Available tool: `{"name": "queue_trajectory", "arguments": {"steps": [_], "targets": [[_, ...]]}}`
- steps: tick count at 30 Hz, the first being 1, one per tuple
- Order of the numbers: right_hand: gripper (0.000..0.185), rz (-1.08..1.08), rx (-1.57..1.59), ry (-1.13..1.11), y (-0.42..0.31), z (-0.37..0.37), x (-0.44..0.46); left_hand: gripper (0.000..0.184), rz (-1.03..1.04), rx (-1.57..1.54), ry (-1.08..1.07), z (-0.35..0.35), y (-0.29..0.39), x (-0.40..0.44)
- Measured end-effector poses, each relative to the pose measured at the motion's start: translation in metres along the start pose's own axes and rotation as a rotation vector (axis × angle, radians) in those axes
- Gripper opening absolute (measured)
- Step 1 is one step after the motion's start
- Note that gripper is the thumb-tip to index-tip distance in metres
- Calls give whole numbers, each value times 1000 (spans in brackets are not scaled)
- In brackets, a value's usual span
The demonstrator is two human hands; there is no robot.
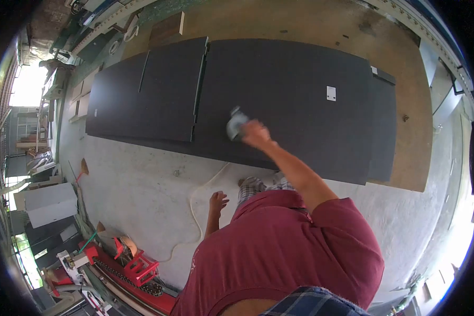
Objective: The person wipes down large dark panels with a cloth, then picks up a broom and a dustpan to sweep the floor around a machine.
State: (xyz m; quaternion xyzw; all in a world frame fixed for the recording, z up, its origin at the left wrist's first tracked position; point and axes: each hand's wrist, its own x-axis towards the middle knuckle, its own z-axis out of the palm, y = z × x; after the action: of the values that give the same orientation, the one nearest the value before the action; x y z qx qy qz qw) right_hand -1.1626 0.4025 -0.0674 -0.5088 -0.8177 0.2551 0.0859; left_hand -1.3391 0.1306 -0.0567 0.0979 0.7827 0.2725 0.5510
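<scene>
Near: left hand (218,201), loosely spread, apparently empty, above the floor (142,164). Beyond: right hand (256,135), closed around a grey item (237,124), over the dark panel (287,71); too blurred to tell whether touching. Judging by the pose, best kept level and moved evenly, with care around the white plate (331,94) farther off.

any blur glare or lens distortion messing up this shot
Head view: strong fisheye curve, with blacked-out corners; head view: motion blur on the right hand and the grey item in it; head view: blown-out light at the upper-left opening, plus soft sheen on the leftmost dark panel.
</scene>
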Motion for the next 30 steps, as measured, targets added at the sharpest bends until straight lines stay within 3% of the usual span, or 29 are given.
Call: {"name": "queue_trajectory", "arguments": {"steps": [2, 3, 5, 7, 9, 10, 11, 12, 14, 15, 18, 20, 25, 26, 27, 28, 30], "targets": [[39, -257, 209, -219, -44, -1, -7, 34, 35, -76, -39, 0, 8, 9], [39, -257, 207, -214, -43, -14, -7, 34, 63, -156, -80, 2, 11, 13], [41, -341, 246, -53, -30, -42, -14, 34, 43, -108, -51, 8, 13, 11], [37, -273, 163, 241, 34, -75, -16, 34, 23, -60, -25, 15, 8, 11], [32, 67, -142, 488, 99, -136, -31, 34, -65, -16, 20, 13, -18, 15], [30, 370, -82, 413, 150, -155, -33, 34, -67, -23, 22, 13, -26, 10], [29, 449, -280, 719, 190, -170, -46, 36, -104, -12, 26, 12, -34, 4], [31, 742, -319, 822, 222, -184, -57, 37, -144, -2, 30, 12, -42, -3], [38, 1163, -213, 787, 259, -212, -72, 39, -91, 169, 12, 9, -58, -11], [43, 1269, -160, 692, 302, -200, -77, 40, -30, 346, -10, 6, -67, -13], [46, 1302, -126, 618, 305, -181, -53, 42, 53, 487, -35, -7, -108, -2], [44, 1108, -206, 545, 265, -163, -16, 41, 11, 402, 22, 0, -90, -19], [18, 424, -242, 447, 82, -69, 57, 39, -78, 277, 101, 27, -31, -36], [18, 200, -162, 364, 41, -50, 52, 39, -79, 144, 91, 28, -33, -25], [22, -14, -164, 32, 5, -39, 44, 38, -79, 12, 79, 29, -34, -18], [27, -274, -58, -157, -22, -32, 34, 38, -70, 14, 82, 31, -29, -14], [30, -582, 83, -209, -46, -3, 15, 38, -61, -67, 60, 35, -19, -8]]}}
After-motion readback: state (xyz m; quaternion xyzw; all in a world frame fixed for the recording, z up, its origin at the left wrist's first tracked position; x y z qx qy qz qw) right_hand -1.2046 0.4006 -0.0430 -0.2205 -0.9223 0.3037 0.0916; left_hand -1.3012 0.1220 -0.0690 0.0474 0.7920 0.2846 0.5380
